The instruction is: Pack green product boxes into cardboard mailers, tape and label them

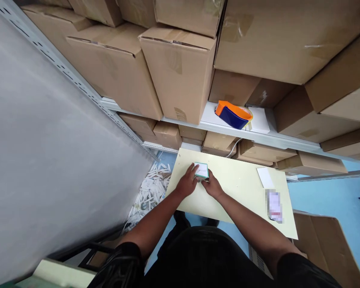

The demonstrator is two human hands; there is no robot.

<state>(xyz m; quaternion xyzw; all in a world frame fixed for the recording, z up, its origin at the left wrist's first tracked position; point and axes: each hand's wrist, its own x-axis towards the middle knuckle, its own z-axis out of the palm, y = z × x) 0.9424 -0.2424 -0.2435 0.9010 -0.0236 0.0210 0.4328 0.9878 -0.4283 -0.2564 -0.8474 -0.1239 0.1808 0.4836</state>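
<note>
A small white box with a green edge [201, 169] is held between my two hands over the left part of the pale table [237, 192]. My left hand [187, 182] grips its left side, with fingers reaching onto the top. From the right, my right hand [212, 185] closes on the box's near right corner. Print on the top face is too small to read. The underside of the box is hidden, so whether it touches the table I cannot tell.
On the table's right lie a white card or flat box [265, 178] and a blurred phone-like item [275, 206]. A shelf ahead bears cardboard boxes [180, 76] and an orange and blue tape dispenser [234, 115]. White scraps [150, 190] cover the floor at left, beside a grey wall [48, 140].
</note>
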